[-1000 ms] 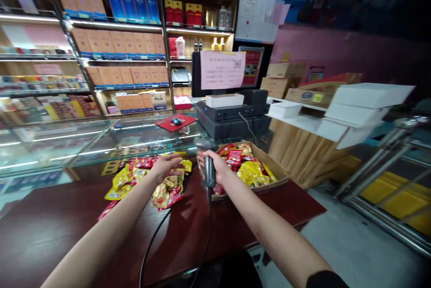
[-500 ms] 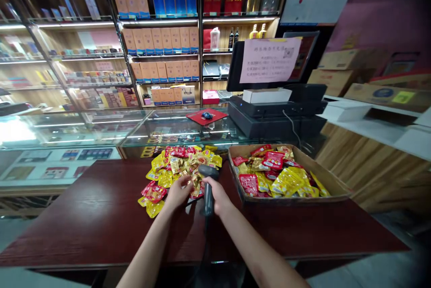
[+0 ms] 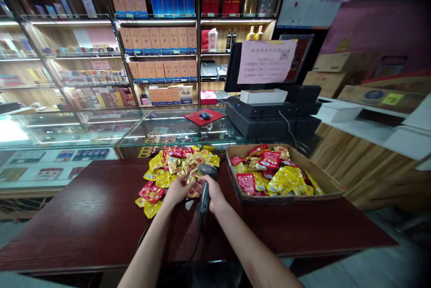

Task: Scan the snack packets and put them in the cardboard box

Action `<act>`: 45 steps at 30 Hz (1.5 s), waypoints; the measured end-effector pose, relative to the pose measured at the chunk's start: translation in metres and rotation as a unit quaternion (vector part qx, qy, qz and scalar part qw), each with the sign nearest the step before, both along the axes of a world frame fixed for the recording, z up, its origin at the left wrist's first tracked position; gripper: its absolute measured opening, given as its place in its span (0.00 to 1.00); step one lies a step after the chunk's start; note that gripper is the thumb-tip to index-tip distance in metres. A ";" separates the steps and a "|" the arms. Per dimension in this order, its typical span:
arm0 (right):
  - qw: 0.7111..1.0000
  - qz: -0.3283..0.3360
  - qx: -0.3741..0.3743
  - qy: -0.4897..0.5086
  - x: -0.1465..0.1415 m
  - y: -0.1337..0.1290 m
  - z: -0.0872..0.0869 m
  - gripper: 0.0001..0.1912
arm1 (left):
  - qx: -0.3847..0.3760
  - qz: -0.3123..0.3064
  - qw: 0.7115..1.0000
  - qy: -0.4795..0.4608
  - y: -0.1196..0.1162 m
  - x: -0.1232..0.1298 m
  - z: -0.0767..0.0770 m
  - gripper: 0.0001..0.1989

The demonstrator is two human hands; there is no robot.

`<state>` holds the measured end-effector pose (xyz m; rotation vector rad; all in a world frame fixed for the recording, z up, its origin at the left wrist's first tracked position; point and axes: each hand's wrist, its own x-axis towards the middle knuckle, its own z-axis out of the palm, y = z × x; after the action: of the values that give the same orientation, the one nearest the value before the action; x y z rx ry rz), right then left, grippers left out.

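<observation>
A dark handheld scanner stands over the brown table, its head toward the snack packets and its cord trailing to the front edge. My right hand is wrapped round its handle. Just left of it, my left hand has its fingers curled at the near edge of a pile of red, yellow and gold packets. What those fingers hold, if anything, is too small to tell. To the right, a cardboard tray holds more red and yellow packets.
Behind the table is a glass counter with a red mat and mouse. A black monitor with a paper sheet stands behind the tray. Shelves of boxed goods line the back; cartons are at right.
The scanner has tilted, and its cord now shows curving toward the front. My right hand's fingers have come closer to my left hand. The whole view has shifted slightly.
</observation>
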<state>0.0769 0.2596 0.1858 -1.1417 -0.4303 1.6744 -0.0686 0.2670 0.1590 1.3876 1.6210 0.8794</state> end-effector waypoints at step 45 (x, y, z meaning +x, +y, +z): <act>0.919 0.130 0.197 -0.316 0.010 -0.083 0.021 0.18 | -0.163 -0.052 0.940 -0.294 0.069 -0.018 0.069 0.20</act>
<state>0.0868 0.1768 0.2067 -1.3354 -1.3161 1.3068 -0.0869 0.3355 0.2278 0.8579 1.1520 0.8164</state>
